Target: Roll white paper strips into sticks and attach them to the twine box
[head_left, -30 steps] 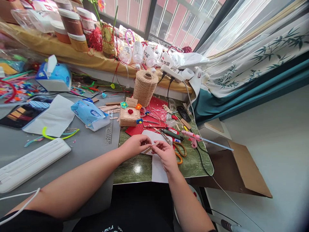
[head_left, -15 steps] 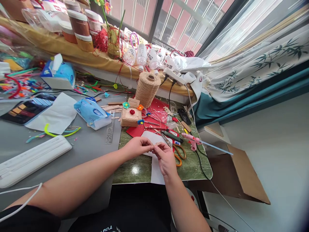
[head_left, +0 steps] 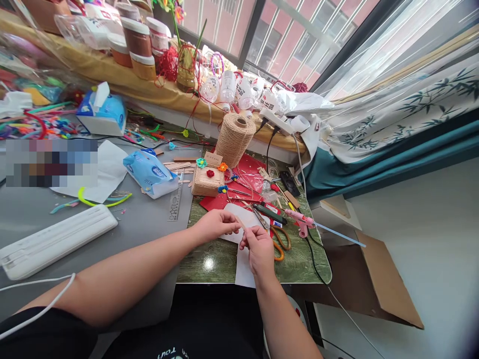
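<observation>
My left hand (head_left: pixel 215 225) and my right hand (head_left: pixel 258 247) meet over a white sheet of paper (head_left: pixel 243 259) on the green table mat (head_left: pixel 299 259). Both pinch a small thin wooden stick (head_left: pixel 241 223) between their fingertips, one at each end. Just right of my right hand lie orange-handled scissors (head_left: pixel 280 242) and a pink glue gun (head_left: pixel 302 220). Behind my hands stand a small twine-wrapped box with little flowers (head_left: pixel 207 180) and a large spool of jute twine (head_left: pixel 235 138).
A blue tissue pack (head_left: pixel 151 173), a clear ruler (head_left: pixel 175 202) and a white keyboard (head_left: pixel 56 240) lie on the grey table to the left. Jars, bottles and a power strip (head_left: pixel 279 121) crowd the window ledge. Cardboard (head_left: pixel 374 284) lies on the floor at right.
My hands have drawn closer together on the stick, and the right hand has shifted slightly toward me. The view has drifted a little.
</observation>
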`<state>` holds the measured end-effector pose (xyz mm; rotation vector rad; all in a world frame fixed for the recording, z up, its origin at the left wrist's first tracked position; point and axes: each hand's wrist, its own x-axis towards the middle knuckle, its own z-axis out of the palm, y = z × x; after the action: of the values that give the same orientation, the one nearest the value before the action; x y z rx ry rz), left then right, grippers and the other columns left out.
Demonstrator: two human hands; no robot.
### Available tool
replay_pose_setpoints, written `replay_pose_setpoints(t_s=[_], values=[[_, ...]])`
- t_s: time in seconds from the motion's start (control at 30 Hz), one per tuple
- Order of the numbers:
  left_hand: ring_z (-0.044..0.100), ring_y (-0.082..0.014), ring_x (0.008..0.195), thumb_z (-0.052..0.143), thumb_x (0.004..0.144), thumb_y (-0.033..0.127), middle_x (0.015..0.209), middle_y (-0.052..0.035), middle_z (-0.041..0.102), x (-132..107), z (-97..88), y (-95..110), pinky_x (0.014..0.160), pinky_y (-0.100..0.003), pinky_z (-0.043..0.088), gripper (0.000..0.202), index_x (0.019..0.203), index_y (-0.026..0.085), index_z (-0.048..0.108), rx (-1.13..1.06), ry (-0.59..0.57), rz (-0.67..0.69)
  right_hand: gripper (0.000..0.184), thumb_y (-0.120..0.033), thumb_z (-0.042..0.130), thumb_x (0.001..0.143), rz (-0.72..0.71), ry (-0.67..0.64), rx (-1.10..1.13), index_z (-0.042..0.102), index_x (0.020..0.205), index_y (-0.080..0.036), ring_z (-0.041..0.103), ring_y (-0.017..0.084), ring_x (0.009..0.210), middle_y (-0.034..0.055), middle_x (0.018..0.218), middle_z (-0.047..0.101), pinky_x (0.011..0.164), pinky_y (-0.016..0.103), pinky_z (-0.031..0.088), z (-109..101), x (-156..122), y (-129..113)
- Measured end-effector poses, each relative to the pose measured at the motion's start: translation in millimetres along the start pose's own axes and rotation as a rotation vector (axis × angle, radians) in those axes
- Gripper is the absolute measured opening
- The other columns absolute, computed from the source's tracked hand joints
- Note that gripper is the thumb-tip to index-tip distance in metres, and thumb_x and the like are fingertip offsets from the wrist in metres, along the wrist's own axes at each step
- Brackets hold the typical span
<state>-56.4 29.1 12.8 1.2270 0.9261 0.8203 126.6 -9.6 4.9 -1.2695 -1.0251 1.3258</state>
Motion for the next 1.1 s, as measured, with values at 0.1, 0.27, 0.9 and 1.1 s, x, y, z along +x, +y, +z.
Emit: replay_pose_setpoints(t_s=[0.1,0.27,0.9,1.1], values=[[0.064,-0.0157,0.073,0.073,0.081,0.048,0.081,-0.0043,0.073,-0.3,3.0,-2.9,0.069,-0.027,0.050,0.033,0.087,0.016,0.075,-0.007,-0.007,0.034,0.032,-0.045,0.077,0.083,0.007,0.005,0.006,0.058,0.076,-0.021,0.053,0.011,0.047,-0.0045,0.059,0.058,0.048,0.025,0.046,0.9,0.5,1.8],[0.064,-0.0151,0.074,0.076,0.080,0.046,0.079,-0.0034,0.071,0.5,4.6,-7.0,0.070,-0.027,0.050,0.031,0.085,0.016,0.074,-0.069,0.002,0.048,0.031,-0.044,0.075,0.084,0.015,-0.016,0.033,0.056,0.076,-0.021,0.052,0.011,0.048,-0.0047,0.058,0.058,0.048,0.024,0.045,2.0,0.1,3.5],[0.061,-0.0135,0.071,0.078,0.080,0.042,0.076,-0.0024,0.070,-0.3,2.0,-1.8,0.068,-0.025,0.045,0.028,0.083,0.015,0.072,-0.164,0.007,0.048,0.027,-0.044,0.070,0.090,-0.019,-0.143,-0.164,0.061,0.082,-0.021,0.051,0.012,0.055,-0.0045,0.061,0.056,0.056,0.025,0.044,-2.4,2.1,-9.4],[0.060,-0.0137,0.070,0.078,0.079,0.046,0.076,-0.0026,0.068,1.1,2.7,-7.9,0.066,-0.026,0.044,0.034,0.083,0.014,0.069,-0.195,-0.044,0.028,0.025,-0.045,0.065,0.094,-0.106,-0.184,-0.230,0.064,0.087,-0.021,0.053,0.014,0.063,-0.0013,0.072,0.060,0.061,0.027,0.043,3.7,-2.9,-14.6]])
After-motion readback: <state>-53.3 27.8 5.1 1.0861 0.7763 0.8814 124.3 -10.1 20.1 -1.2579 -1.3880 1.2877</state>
